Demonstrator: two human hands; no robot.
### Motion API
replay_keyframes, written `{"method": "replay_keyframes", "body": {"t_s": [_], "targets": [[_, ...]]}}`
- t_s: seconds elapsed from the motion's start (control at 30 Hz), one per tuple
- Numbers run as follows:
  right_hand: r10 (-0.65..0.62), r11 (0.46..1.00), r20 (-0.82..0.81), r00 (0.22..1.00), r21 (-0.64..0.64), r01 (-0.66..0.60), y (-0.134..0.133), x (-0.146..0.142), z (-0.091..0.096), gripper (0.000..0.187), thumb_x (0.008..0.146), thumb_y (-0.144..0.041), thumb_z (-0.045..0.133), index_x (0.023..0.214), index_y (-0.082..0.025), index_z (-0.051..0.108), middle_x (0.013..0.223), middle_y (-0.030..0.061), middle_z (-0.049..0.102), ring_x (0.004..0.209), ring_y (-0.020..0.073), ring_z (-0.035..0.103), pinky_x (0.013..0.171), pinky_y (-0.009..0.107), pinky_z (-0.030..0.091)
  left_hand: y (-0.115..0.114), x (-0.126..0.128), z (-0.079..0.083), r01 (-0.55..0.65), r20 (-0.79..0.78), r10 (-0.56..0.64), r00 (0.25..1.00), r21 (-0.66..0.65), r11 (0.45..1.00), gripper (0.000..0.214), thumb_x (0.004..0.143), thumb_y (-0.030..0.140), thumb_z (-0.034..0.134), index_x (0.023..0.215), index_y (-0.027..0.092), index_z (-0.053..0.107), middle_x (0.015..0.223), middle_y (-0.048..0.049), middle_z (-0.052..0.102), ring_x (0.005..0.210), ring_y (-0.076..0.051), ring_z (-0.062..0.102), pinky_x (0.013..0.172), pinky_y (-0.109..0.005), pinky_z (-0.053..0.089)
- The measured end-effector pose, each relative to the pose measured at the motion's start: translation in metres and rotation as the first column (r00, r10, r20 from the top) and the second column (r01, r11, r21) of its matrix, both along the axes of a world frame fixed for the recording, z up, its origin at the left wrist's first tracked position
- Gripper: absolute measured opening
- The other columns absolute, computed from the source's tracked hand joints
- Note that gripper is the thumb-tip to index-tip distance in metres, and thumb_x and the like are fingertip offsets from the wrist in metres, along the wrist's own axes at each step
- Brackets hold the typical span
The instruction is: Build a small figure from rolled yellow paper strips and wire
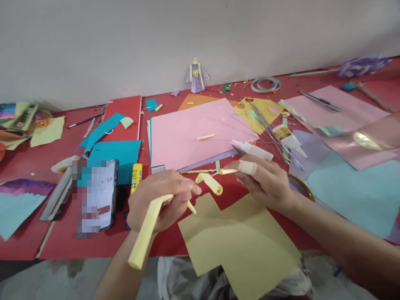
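Observation:
My left hand (159, 198) is closed in a pinch on a wire figure wrapped in pale yellow paper tubes (146, 235). One long tube hangs over the wrist. A shorter bent tube (212, 183) sticks out to the right of the fingertips, with twisted wire showing beside it. My right hand (265, 179), a bandage (247, 168) around one finger, pinches the end of a thin yellow paper roll (227, 171) on the same piece. A dark pointed tool tip (238, 150) juts out above its fingers; the rest is hidden.
Pink paper sheets (187, 129) lie ahead, near glue bottles (287, 137) and loose wires (265, 121). A phone (100, 196), a cutter (58, 200) and a glue stick (136, 177) are at left. Yellow card (240, 237) overhangs the front edge. A paper doll (196, 77) stands by the wall.

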State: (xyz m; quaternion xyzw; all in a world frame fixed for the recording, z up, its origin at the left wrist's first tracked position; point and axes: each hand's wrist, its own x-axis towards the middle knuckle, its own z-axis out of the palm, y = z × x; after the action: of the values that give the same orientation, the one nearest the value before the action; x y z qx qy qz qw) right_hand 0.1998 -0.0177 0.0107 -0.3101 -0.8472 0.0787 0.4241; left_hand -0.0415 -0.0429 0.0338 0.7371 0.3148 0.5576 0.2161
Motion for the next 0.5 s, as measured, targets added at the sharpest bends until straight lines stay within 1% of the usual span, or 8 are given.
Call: {"method": "replay_keyframes", "body": {"t_s": [0.17,0.23,0.3,0.4,0.5], "targets": [[0.01,1.0,-0.007,1.0,-0.007,-0.011,0.0,0.0,0.0,0.028,0.096,-0.013,0.046,0.118,-0.025,0.059,0.084,0.0052,0.065,0.066,0.015,0.061,0.057,0.027,0.048,0.006,0.0,-0.002,0.026,-0.013,-0.024,1.0,0.16,0.987,0.019,0.088,0.014,0.061,0.105,0.022,0.066,0.078,-0.0012,0.074,0.067,-0.013,0.07,0.051,-0.023,0.058],[0.016,1.0,-0.008,1.0,-0.011,-0.017,0.0,0.0,-0.001,0.027,0.096,-0.013,0.046,0.117,-0.025,0.059,0.084,0.0051,0.064,0.066,0.0146,0.06,0.057,0.026,0.047,0.008,0.0,0.002,0.032,-0.045,-0.023,0.999,0.193,0.981,0.016,0.089,0.015,0.06,0.102,0.021,0.066,0.077,-0.0024,0.074,0.066,-0.013,0.07,0.051,-0.023,0.058],[0.025,1.0,-0.016,1.0,-0.017,-0.025,0.001,0.0,-0.001,0.028,0.096,-0.013,0.046,0.118,-0.025,0.059,0.084,0.0047,0.064,0.066,0.0144,0.06,0.057,0.026,0.047,0.009,0.001,0.008,0.058,-0.086,-0.041,0.995,0.197,0.979,0.012,0.091,0.017,0.057,0.096,0.019,0.067,0.076,-0.0045,0.074,0.065,-0.014,0.07,0.053,-0.025,0.058],[0.029,0.999,-0.028,0.999,-0.024,-0.03,0.001,0.001,-0.001,0.028,0.096,-0.013,0.047,0.119,-0.025,0.058,0.082,0.004,0.063,0.064,0.0143,0.059,0.056,0.027,0.046,0.01,0.0,0.013,0.152,-0.131,-0.132,0.983,0.16,0.975,0.013,0.093,0.018,0.054,0.096,0.021,0.066,0.075,-0.0053,0.074,0.064,-0.015,0.071,0.054,-0.027,0.058],[0.04,0.999,-0.023,0.999,-0.023,-0.04,0.001,0.001,-0.001,0.027,0.097,-0.013,0.045,0.117,-0.025,0.058,0.082,0.0043,0.063,0.064,0.0141,0.058,0.055,0.026,0.046,0.01,-0.001,0.01,0.189,-0.076,-0.18,0.981,0.133,0.973,0.011,0.093,0.018,0.056,0.097,0.021,0.066,0.079,-0.0055,0.075,0.068,-0.017,0.072,0.055,-0.027,0.059]]}}
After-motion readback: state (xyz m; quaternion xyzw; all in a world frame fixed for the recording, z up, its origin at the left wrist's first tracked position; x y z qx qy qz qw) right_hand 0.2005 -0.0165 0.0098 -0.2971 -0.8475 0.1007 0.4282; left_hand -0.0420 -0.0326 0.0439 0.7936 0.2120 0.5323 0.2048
